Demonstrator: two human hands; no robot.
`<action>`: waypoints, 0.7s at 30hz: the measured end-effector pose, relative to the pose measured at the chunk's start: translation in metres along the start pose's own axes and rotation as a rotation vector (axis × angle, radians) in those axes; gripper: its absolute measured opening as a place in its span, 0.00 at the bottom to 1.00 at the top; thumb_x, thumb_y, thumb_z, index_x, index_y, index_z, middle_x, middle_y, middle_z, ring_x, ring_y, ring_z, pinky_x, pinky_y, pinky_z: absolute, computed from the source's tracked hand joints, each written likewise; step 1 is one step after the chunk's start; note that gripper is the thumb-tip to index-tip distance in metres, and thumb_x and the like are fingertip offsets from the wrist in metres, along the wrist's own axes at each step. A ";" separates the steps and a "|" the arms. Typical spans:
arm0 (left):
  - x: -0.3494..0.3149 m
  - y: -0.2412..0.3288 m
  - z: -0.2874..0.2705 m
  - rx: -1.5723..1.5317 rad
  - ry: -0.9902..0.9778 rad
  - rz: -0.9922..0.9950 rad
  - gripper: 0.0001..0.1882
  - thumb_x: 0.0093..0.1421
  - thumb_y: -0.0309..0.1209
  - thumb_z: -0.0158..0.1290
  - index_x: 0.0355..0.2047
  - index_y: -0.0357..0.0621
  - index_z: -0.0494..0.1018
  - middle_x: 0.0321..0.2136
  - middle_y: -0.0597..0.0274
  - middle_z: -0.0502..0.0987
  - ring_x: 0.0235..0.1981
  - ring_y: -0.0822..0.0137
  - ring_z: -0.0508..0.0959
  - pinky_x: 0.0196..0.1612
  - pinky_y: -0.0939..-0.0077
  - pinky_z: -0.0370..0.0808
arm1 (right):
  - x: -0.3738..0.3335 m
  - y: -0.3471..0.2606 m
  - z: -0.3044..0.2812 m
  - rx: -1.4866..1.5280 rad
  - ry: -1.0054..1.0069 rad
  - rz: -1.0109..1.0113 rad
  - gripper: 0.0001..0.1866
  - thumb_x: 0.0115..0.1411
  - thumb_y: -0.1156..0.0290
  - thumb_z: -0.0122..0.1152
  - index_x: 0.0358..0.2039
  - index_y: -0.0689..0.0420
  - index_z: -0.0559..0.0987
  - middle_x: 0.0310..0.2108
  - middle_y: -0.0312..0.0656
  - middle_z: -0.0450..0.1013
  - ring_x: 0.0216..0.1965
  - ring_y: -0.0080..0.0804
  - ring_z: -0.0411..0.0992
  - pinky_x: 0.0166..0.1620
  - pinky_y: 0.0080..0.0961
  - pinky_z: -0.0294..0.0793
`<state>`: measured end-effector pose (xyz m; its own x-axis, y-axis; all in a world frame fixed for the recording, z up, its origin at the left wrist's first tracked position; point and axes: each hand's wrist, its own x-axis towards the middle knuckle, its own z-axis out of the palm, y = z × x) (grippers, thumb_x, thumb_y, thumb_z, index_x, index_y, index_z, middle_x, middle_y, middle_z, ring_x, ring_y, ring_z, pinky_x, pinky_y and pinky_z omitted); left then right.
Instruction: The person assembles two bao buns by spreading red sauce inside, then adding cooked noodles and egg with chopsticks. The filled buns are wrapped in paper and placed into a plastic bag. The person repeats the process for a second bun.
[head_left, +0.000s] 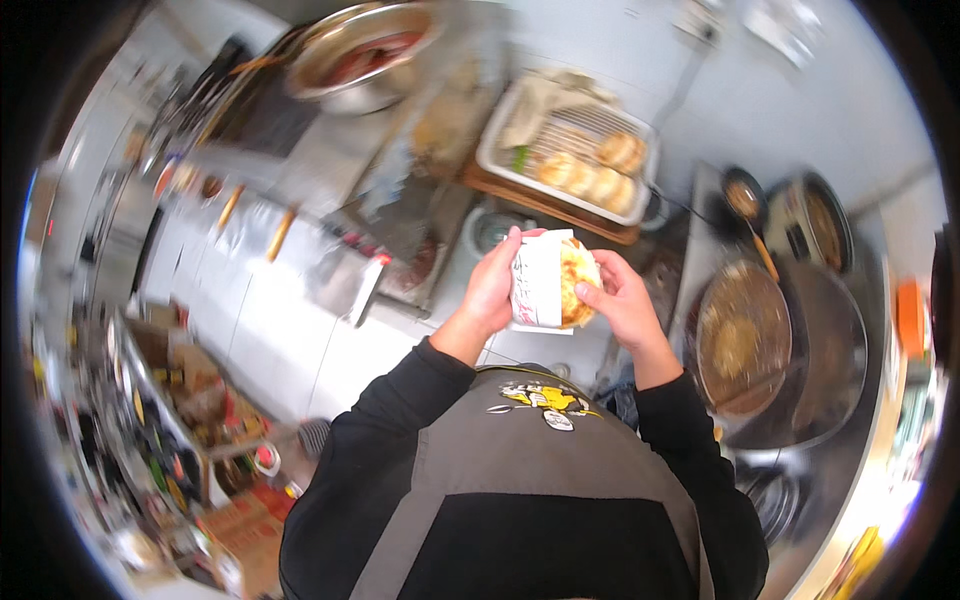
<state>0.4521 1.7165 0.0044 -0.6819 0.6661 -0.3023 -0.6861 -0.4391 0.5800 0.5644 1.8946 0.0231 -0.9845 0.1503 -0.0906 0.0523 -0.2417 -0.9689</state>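
In front of my chest I hold a round golden flatbread [576, 280], partly tucked in a white paper sleeve [538, 285] with red and dark print. My left hand [490, 288] grips the sleeve from its left side, thumb up along the edge. From the right, my right hand [625, 300] closes on the bread's bare edge, its thumb lying on top. The fingers under the bread are hidden. Whether the bread has a filling, I cannot tell.
Ahead stands a white rack tray [490, 150] with several flatbreads [585, 180] and a cloth. On the right are a wide pan of oil [745, 340], a black ladle [742, 197] and a round cooker [825, 225]. A steel bowl [360, 95] sits far left; cardboard boxes [245, 530] lie lower left.
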 end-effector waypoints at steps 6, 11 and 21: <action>-0.156 0.091 -0.126 1.020 0.302 0.799 0.57 0.53 0.46 0.68 0.74 0.43 0.47 0.73 0.46 0.50 0.74 0.49 0.52 0.72 0.56 0.55 | 0.045 0.025 0.187 0.020 -0.192 0.160 0.20 0.63 0.76 0.67 0.54 0.62 0.73 0.46 0.42 0.79 0.46 0.24 0.78 0.51 0.23 0.77; -0.283 0.166 -0.198 1.740 0.333 0.795 0.72 0.35 0.45 0.78 0.75 0.48 0.45 0.75 0.40 0.41 0.75 0.37 0.46 0.73 0.49 0.52 | 0.071 0.053 0.362 -0.054 -0.466 0.147 0.19 0.61 0.72 0.68 0.50 0.66 0.74 0.41 0.42 0.80 0.39 0.22 0.78 0.40 0.22 0.77; -0.435 0.244 -0.321 1.185 0.888 0.952 0.80 0.34 0.38 0.79 0.76 0.47 0.30 0.76 0.44 0.37 0.76 0.46 0.46 0.71 0.53 0.56 | 0.079 0.062 0.644 -0.434 -1.017 -0.024 0.27 0.64 0.60 0.67 0.56 0.67 0.73 0.41 0.45 0.79 0.39 0.27 0.78 0.42 0.25 0.78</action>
<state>0.4999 1.1262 0.0347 -0.8961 -0.2149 0.3885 0.2586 0.4588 0.8501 0.3823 1.2738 0.1042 -0.6539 -0.7559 -0.0323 -0.1102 0.1374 -0.9844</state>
